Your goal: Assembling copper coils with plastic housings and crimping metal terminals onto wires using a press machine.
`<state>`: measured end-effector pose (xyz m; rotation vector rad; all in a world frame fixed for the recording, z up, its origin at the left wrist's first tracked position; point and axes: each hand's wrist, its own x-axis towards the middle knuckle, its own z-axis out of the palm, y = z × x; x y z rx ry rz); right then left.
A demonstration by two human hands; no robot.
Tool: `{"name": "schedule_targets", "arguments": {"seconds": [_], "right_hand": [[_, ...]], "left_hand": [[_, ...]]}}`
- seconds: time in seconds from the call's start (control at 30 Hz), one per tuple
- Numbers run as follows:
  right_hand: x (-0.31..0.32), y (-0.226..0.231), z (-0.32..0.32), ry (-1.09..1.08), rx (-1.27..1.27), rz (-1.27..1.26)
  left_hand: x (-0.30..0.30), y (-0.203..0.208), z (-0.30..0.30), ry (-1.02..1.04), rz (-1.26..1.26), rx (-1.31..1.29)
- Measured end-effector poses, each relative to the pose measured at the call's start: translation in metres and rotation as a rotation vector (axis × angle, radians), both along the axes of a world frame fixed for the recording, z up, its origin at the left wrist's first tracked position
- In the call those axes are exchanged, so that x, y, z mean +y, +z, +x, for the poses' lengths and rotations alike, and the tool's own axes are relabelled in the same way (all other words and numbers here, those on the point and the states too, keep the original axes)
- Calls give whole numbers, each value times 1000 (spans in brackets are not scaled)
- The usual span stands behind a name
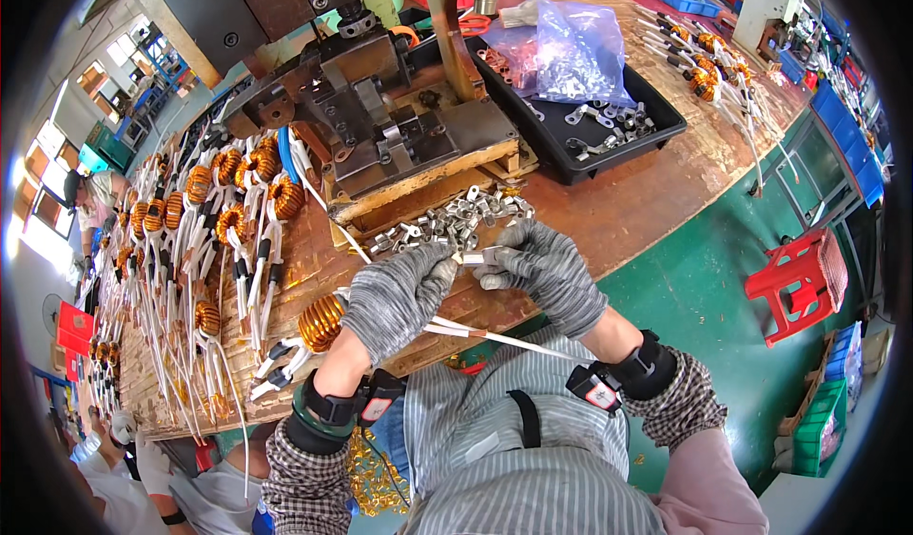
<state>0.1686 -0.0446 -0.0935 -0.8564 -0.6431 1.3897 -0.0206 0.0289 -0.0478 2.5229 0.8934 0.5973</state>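
Observation:
My left hand (404, 292), in a grey knitted glove, pinches the end of a white wire from an orange copper-wound coil (321, 324) beside my wrist. Fingers closed, my gloved right hand (547, 273) grips a small silver cable lug (488, 257) close to the wire's end. The fingertips partly hide both, and whether the wire sits inside the lug I cannot tell. Just beyond my hands lies a pile of loose silver lugs (447, 219), in front of the metal press (399, 136). Another white wire (514, 343) runs below my hands.
Several coils with white leads (228, 216) cover the left of the wooden table (609, 216). A black tray (656, 136) with a bag of lugs (580, 55) stands to the right of the press. A red stool (794, 283) is at right. Other people sit at the lower left.

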Motion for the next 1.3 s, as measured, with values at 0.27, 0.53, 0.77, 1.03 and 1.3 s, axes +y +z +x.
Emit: {"name": "schedule_targets", "arguments": {"seconds": [0.27, 0.53, 0.77, 1.03, 1.3], "right_hand": [[0, -2, -3, -33, 135, -45], [0, 5, -1, -39, 15, -10], [3, 4, -3, -37, -231, 93], [11, -5, -3, 210, -202, 104], [15, -25, -11, 148, -111, 123]], "left_hand": [[0, 1, -1, -31, 38, 57], [-4, 11, 4, 5, -59, 126], [-1, 10, 6, -40, -135, 127], [3, 1, -1, -74, -85, 218], [-14, 31, -11, -1, 353, 409]]}}
